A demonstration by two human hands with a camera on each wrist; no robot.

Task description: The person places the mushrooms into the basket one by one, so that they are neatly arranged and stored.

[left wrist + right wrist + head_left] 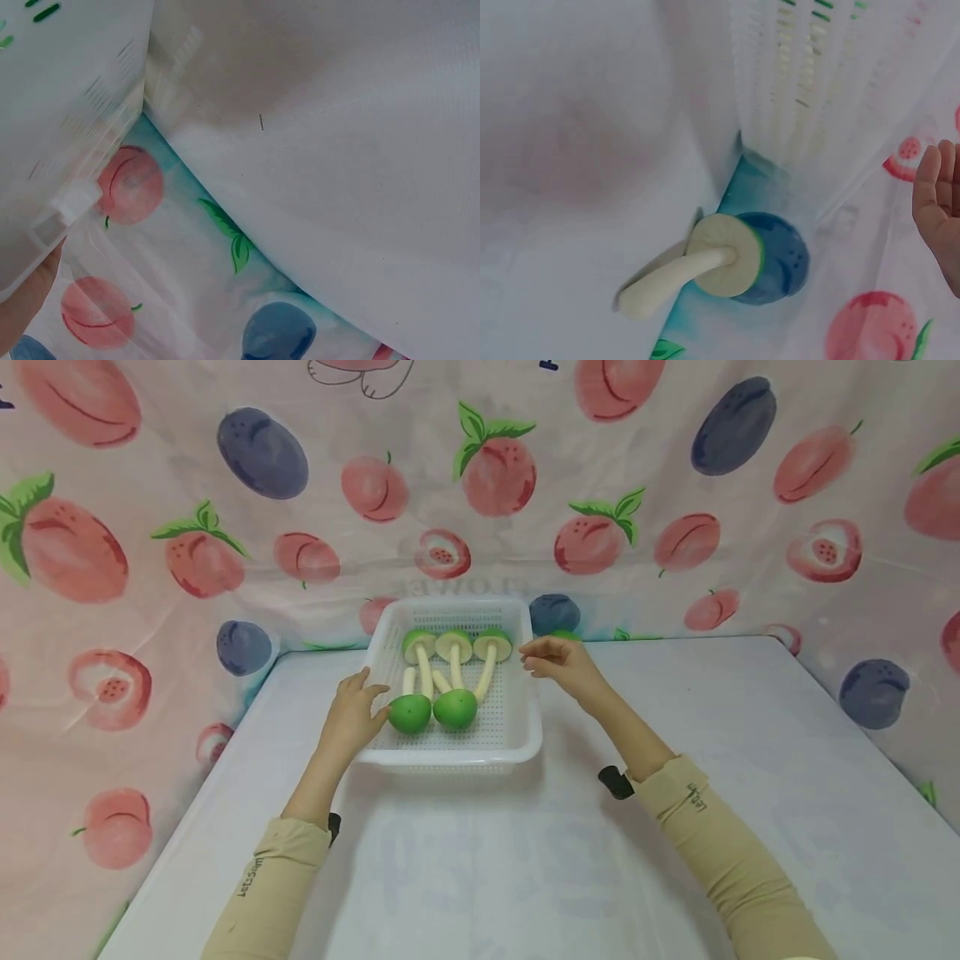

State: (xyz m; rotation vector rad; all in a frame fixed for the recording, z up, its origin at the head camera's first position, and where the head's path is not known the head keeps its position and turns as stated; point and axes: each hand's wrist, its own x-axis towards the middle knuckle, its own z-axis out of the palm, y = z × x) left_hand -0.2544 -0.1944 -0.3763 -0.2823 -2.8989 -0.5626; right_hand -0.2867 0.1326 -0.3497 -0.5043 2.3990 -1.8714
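Observation:
A white plastic basket stands at the back of the table, holding several toy mushrooms with green caps and pale stems. My left hand is over its left rim, fingers spread and loosely bent, the thumb close to a mushroom cap; whether they touch, I cannot tell. In the left wrist view, part of that hand shows against the basket's edge. Beside the right rim my right hand hovers with relaxed fingers and holds nothing. Behind it, one loose mushroom lies by the table's back edge, mostly hidden in the head view.
A white cloth covers the table. Behind it hangs a pink fruit-print curtain, which also runs along the left and right sides. The basket's far end is close to the curtain. Small black devices are strapped at both wrists.

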